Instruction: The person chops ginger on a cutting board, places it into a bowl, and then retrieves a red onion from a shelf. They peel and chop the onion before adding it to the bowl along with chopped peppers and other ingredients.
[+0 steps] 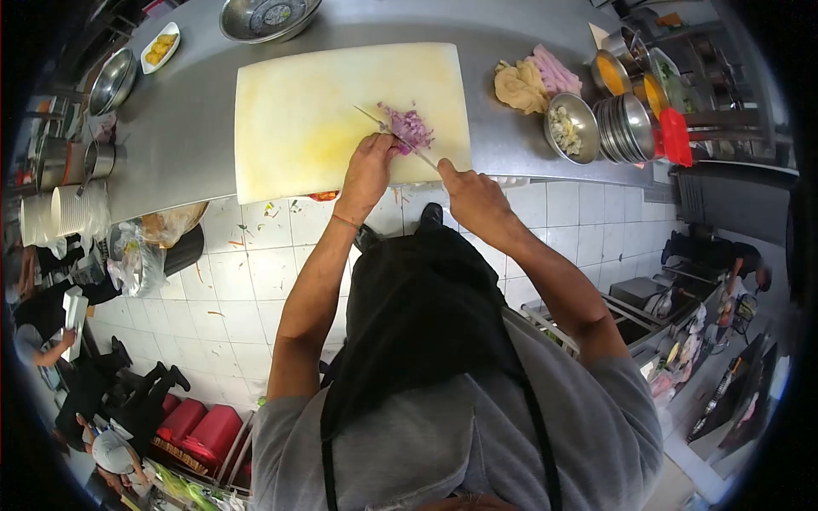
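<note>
The onion lies in a small purple heap near the board's 3 o'clock edge. The knife crosses it. The right hand is closed on the handle. The left hand, at the heap's 7 o'clock, has its fingers curled together. The onion looks mostly diced, with no whole piece left. A bowl sits further toward 3 o'clock.
</note>
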{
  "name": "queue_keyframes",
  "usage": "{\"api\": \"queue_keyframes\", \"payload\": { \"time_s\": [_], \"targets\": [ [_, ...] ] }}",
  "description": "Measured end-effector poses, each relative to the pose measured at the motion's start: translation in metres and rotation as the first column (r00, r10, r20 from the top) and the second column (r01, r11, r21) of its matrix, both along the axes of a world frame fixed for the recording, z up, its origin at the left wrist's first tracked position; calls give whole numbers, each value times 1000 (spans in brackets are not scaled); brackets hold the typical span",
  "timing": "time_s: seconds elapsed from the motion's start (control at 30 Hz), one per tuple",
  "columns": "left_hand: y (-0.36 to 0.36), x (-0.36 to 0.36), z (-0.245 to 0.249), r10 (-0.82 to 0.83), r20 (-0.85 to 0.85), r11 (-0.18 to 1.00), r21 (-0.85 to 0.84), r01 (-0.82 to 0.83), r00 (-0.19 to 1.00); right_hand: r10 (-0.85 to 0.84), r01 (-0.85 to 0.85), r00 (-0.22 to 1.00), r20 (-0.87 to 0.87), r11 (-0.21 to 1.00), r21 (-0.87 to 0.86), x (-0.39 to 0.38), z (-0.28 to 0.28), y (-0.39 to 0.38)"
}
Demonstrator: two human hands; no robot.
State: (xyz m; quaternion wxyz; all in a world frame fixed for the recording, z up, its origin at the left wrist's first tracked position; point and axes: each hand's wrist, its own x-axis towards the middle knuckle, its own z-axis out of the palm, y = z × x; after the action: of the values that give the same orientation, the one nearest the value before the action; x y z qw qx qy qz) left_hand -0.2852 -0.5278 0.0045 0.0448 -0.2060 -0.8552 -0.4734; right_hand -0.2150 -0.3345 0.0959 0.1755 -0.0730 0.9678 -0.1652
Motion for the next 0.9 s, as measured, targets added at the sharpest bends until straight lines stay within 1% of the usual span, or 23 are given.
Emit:
{"api": "queue_keyframes", "payload": {
  "time_s": [0.07,0.13,0.17,0.27,0.37,0.47,0.53,0.67,0.73,0.77,0.83,0.9],
  "targets": [
    [-1,1,0,-10,9,1000,-10,10,1000,-27,27,1000,4,1000,-5,-5,-26,-5],
    [-2,-1,-3,-9,8,1000,-18,9,1000,14,-11,998,-55,998,56,-10,-33,-6],
    [-3,-2,-3,-6,7,1000,-14,6,1000,33,-26,996,-80,996,86,-11,-34,-7],
    [-2,-2,-3,0,-4,1000,0,0,1000,31,-27,998,-56,997,75,-5,5,-3],
    [-4,-1,-6,-7,-30,1000,-9,7,1000,27,-22,998,-59,996,82,1,-8,-6],
    [-4,0,-4,-4,-20,1000,-24,4,1000,14,-12,999,-53,999,32,-13,-29,-13],
    [-6,0,-2,-4,5,999,-45,5,1000,0,2,999,-41,999,41,-13,-25,-12],
    [-7,3,-4,12,-10,1000,-25,-12,1000,3,-4,1000,31,999,43,-3,2,-12],
    [-7,0,-4,-7,-23,999,-34,6,1000,7,-5,999,-40,999,43,-3,-28,-16],
    [-6,1,-5,3,-23,999,-34,-4,1000,6,-2,997,-81,999,45,-6,-33,-20],
    [-6,2,-4,29,-26,999,-36,-30,999,8,-4,998,-64,998,65,-14,-35,-21],
    [-7,4,-9,25,-10,998,-49,-25,1000,-1,5,998,-63,998,67,-11,-25,-22]
  ]
}}
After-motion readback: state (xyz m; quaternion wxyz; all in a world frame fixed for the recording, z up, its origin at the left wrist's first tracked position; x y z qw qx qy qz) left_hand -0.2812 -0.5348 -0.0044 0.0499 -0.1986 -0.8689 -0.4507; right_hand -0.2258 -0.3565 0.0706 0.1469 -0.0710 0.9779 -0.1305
